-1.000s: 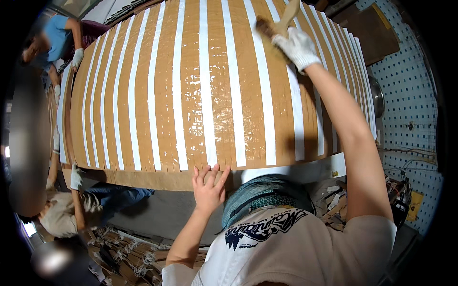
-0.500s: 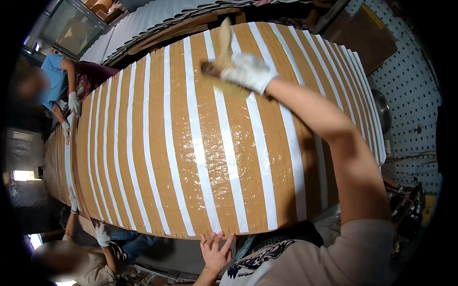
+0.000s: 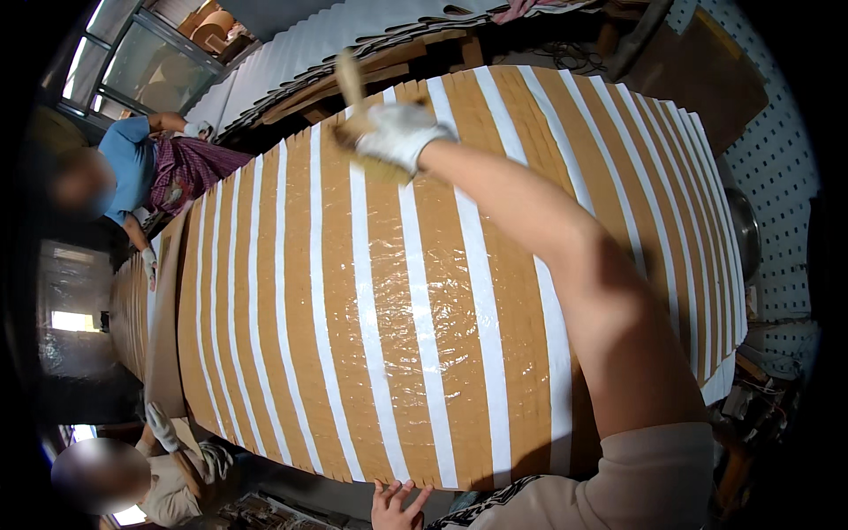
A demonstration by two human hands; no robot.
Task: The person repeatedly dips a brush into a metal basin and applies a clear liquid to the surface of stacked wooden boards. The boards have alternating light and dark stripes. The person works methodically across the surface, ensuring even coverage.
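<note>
Change: my gloved right hand (image 3: 399,134) has swept left across the far end | Hands: right clenched on brush (image 3: 351,81); left hand (image 3: 397,505) bare, fingers spread at near edge | Striped sheet (image 3: 442,291): brown-and-white, glossy wet, covering the counter.

From my feed the room reads as a crowded workshop — a white pegboard wall (image 3: 777,203) on the right, a corrugated metal wall (image 3: 300,44) at the far side, daylight through windows (image 3: 155,66) far left, cluttered floor (image 3: 265,512) near left.
</note>
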